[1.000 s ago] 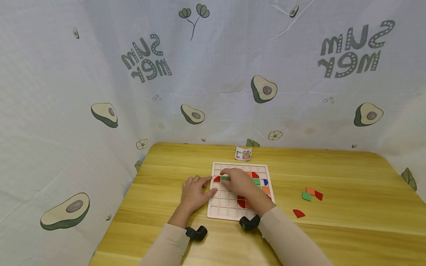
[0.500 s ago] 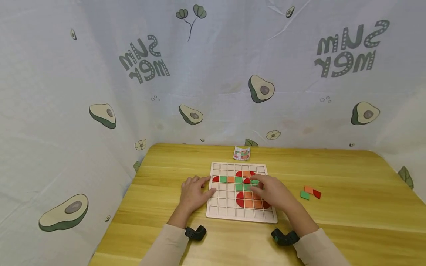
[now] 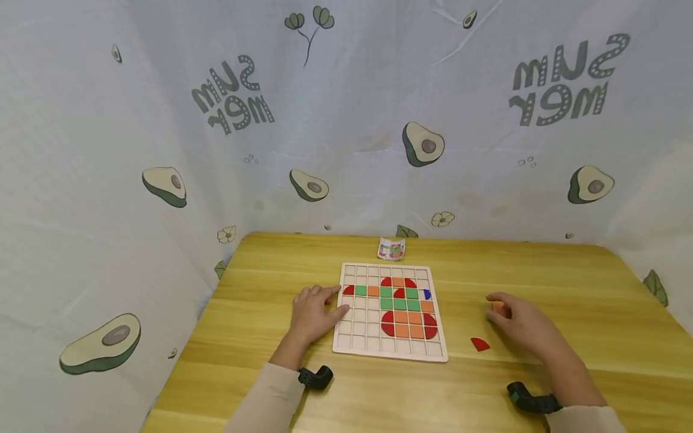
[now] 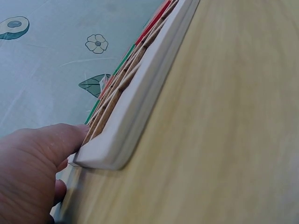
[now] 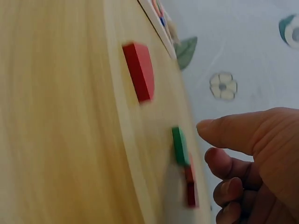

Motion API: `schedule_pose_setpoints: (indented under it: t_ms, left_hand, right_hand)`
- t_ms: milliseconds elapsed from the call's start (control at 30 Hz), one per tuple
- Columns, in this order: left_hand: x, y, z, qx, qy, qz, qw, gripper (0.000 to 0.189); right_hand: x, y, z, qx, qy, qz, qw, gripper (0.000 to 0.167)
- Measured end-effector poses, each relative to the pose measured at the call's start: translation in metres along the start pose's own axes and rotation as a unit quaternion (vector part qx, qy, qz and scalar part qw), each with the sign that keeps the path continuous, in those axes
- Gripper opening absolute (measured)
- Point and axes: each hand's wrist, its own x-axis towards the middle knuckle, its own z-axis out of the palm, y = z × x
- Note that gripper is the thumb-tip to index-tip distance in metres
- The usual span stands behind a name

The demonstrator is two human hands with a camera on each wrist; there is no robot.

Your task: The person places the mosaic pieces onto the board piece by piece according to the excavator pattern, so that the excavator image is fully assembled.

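My left hand [image 3: 311,314] lies at the left edge of a pale wooden grid board [image 3: 359,329], its thumb [image 4: 58,140] resting on the rim and its fingers partly hidden. Red, orange and green tiles fill several of the board's cells, with a small blue half-round piece [image 3: 427,294] near the right side. Over on the right, my right hand [image 3: 525,325] hovers by loose tiles, thumb and fingers apart and holding nothing. Below its thumb are a green square tile [image 5: 180,145], an orange tile [image 3: 497,307] and a dark red tile [image 5: 191,194]. Nearer lies a red quarter-round tile [image 3: 479,344].
A small curled pattern card [image 3: 391,249] lies behind the board on the wooden table [image 3: 271,270]. White cloth curtains [image 3: 346,120] printed with avocados hang behind and at the sides. Black wrist cameras [image 3: 316,377] sit on both wrists.
My right hand has moved right, from over the board's left part, across its right side, to the loose tiles. The left hand has stayed at the board's edge.
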Motion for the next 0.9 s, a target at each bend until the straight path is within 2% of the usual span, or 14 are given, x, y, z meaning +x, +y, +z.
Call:
schedule_pose_setpoints:
  t_ms: [100,233,667,900]
  left_hand:
    - [0.001,-0.001,0.0,0.0,0.0,0.001,1.0,0.052]
    - [0.0,-0.001,0.0,-0.004,-0.005,-0.002,1.0,0.053]
    - [-0.001,-0.001,0.001,-0.003,0.0,-0.005,1.0,0.053]
    - [-0.001,0.0,0.0,-0.006,-0.002,-0.002,1.0,0.053]
  right_hand:
    - [-0.002,0.014,-0.003,-0.007,-0.001,0.014,0.9999,0.048]
    - [-0.003,0.023,-0.004,-0.01,-0.008,0.027,0.9996,0.048]
    - [-0.004,0.024,0.001,0.004,0.015,0.03,0.9994,0.038]
    - [-0.006,0.026,0.003,-0.004,0.017,0.026,0.9995,0.043]
